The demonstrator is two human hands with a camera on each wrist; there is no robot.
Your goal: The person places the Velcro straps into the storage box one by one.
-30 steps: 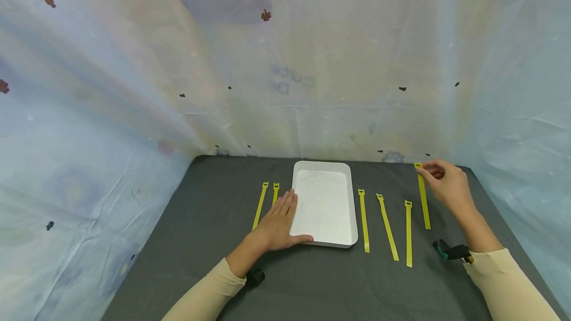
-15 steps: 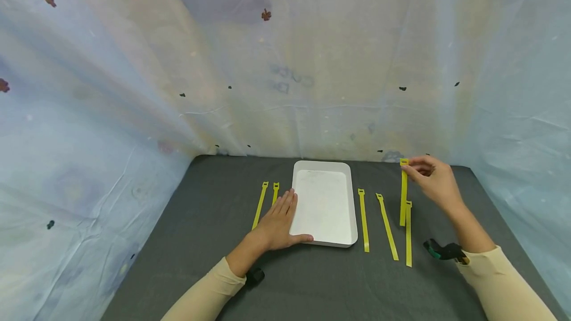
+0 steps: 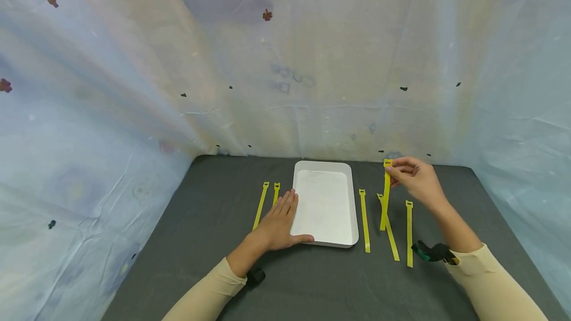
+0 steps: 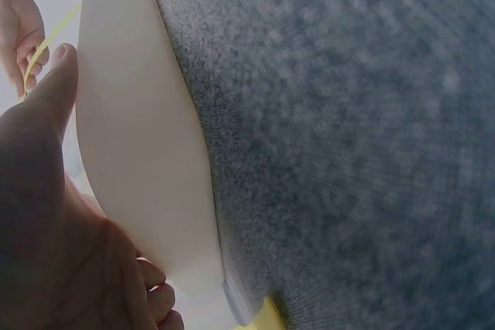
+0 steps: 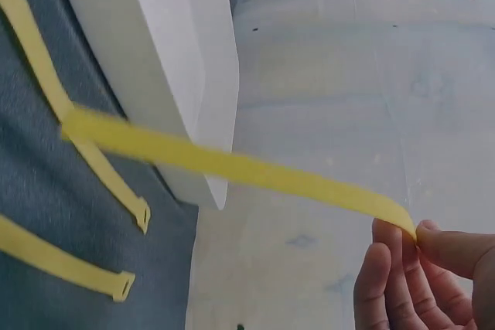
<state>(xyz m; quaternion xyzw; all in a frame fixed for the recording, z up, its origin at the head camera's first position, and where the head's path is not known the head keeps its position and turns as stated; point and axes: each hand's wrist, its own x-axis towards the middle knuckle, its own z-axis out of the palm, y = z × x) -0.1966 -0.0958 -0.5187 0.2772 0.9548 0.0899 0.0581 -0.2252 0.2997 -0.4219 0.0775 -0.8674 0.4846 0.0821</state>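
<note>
My right hand (image 3: 419, 180) pinches one end of a yellow cable-tie strap (image 3: 385, 202) between thumb and fingers, near its slotted head. In the right wrist view the strap (image 5: 255, 171) stretches from the fingertips, its far end blurred. It hangs in front of another yellow strap (image 3: 393, 246) right of the white tray (image 3: 325, 207). With straight fingers, my left hand (image 3: 276, 224) rests against the tray's near left corner, the thumb along the front edge. The left wrist view has the tray's outer wall (image 4: 139, 129) beside that hand.
Two more yellow straps lie right of the tray, one close to it (image 3: 364, 222), one farther right (image 3: 409, 237). Left of it lie a strap (image 3: 260, 207) and another strap (image 3: 276, 193), partly hidden by the left hand. A patterned curtain (image 3: 312, 63) hangs behind the dark tabletop (image 3: 312, 286).
My right hand has moved left toward the tray with the pinched strap, passing over the rightmost lying strap to the one beside it. The left hand and tray have stayed still.
</note>
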